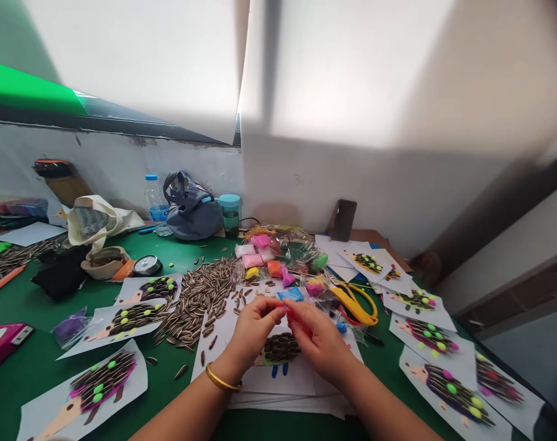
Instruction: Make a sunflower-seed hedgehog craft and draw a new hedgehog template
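Two bare hands are held close together above the near middle of a green table [158, 387], with the fingertips almost meeting. A small piece of red material [286, 309] is pinched there, between the fingertips of the left hand [258, 324] and the right hand [318, 337]. Both hands are curled nearly closed; whether anything more is enclosed in the right palm cannot be told. A gold bangle [221, 378] is worn on the left wrist.

Below the hands, on white paper, a hedgehog picture [282, 349] is partly covered by them; its body is filled with dark seeds, and two blue feet are seen underneath. To the left, a heap of striped seeds [200, 297] is spread. Beyond the hands, coloured packets [260, 260] are piled, with a blue packet [290, 295] just past the fingertips. A yellow-handled tool [354, 303] is placed to the right. More seeded hedgehog pictures are laid out on both sides. Along the far wall, a blue-grey bag [196, 214], a lidded cup [231, 217] and a dark phone [343, 219] are stood.
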Tool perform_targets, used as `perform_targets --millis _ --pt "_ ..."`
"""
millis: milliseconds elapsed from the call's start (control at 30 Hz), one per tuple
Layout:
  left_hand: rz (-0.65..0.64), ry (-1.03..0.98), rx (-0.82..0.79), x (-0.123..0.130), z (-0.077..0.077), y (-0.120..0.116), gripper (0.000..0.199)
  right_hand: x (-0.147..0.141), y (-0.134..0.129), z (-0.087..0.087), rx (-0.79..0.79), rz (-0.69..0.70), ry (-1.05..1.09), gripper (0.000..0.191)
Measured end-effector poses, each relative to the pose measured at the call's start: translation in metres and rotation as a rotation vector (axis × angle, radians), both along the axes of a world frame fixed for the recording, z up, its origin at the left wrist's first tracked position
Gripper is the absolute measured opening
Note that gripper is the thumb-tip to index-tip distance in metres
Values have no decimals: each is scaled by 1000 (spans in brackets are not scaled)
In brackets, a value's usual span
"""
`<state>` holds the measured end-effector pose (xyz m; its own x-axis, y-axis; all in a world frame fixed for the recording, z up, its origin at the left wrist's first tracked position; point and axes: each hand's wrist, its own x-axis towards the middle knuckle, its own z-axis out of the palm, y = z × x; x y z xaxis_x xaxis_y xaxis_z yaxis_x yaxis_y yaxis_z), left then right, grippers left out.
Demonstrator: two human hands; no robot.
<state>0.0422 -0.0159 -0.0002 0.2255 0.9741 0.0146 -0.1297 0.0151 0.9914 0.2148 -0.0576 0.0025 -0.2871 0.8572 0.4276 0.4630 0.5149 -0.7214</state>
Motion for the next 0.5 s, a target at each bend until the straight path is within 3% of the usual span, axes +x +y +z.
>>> perform_targets --millis 200,500 --pt "27 -67 -33 -1 0 -2 25 0 0 -4 -23 -57 -25 49" --pt "-51 -129 -87 1 -1 -2 27 -6 -2 -2 4 30 -9 48"
